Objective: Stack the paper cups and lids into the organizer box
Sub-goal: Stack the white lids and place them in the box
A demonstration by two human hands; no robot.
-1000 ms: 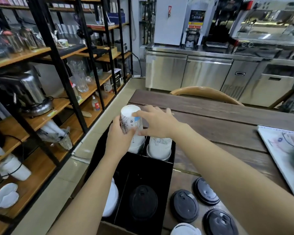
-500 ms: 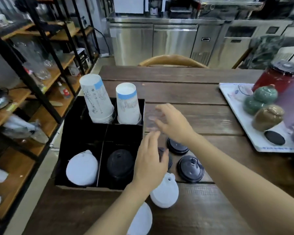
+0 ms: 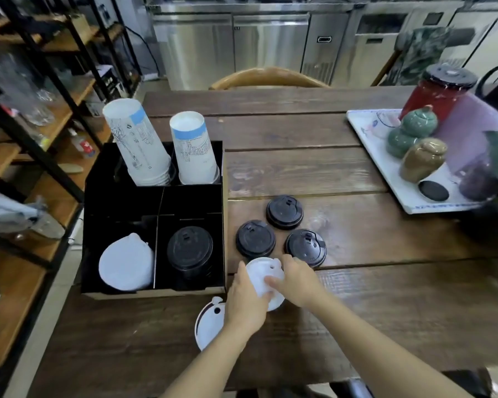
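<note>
A black organizer box (image 3: 190, 193) stands at the table's left edge. Two stacks of upside-down paper cups fill its far compartments, the taller stack (image 3: 137, 145) on the left and the shorter one (image 3: 194, 150) on the right. White lids (image 3: 125, 264) lie in the near left compartment, black lids (image 3: 189, 249) in the near right. Three black lids (image 3: 284, 211) (image 3: 255, 238) (image 3: 305, 245) lie on the table beside the box. My left hand (image 3: 243, 303) and my right hand (image 3: 295, 281) both grip one white lid (image 3: 263, 272). Another white lid (image 3: 209, 326) lies under my left wrist.
A white tray (image 3: 385, 165) at the right holds green and brown ceramic jars, a red jar and a small black disc. A wooden chair back (image 3: 268, 77) stands at the far edge. Shelving with glassware (image 3: 26, 110) lines the left; steel cabinets (image 3: 242, 44) stand behind.
Both hands let go of the cup stack in the box, came back across the table and closed on a white lid. My view dropped from the shelves to the tabletop.
</note>
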